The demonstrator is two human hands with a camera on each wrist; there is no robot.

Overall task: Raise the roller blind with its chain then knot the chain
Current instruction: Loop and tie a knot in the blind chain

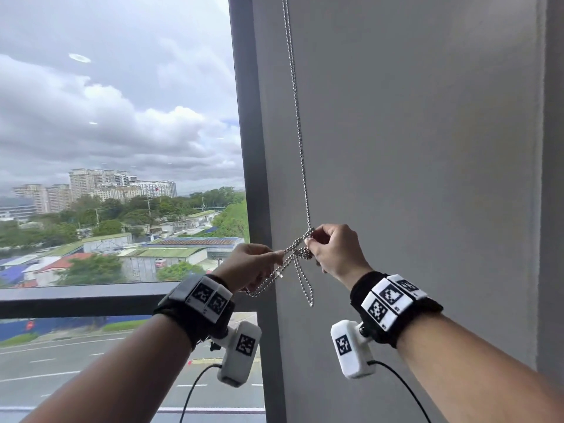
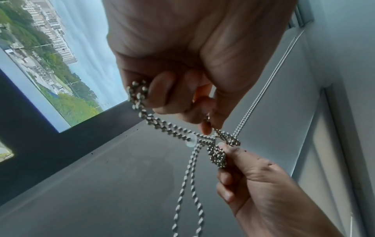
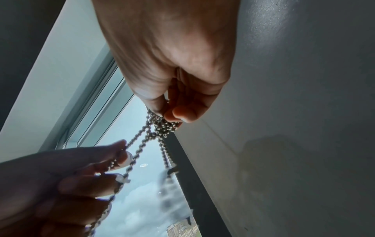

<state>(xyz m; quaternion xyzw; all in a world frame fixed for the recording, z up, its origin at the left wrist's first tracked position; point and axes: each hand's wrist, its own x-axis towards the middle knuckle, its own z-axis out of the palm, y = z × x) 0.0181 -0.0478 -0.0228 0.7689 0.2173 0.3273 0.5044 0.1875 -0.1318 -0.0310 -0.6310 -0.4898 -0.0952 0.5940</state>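
Metal chain (image 1: 297, 126) (one), two hands pinching: left hand (image 1: 248, 264), right hand (image 1: 334, 251)

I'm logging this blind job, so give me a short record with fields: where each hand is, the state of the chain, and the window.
left hand: grips a doubled stretch of the chain, drawn out to the left
right hand: pinches the bunched knot
chain: runs up out of view along the wall
knot: loose tangle between the hands, not yet tight
loose loop: hangs below the knot
window: glass uncovered in the head view; the blind itself is not visible
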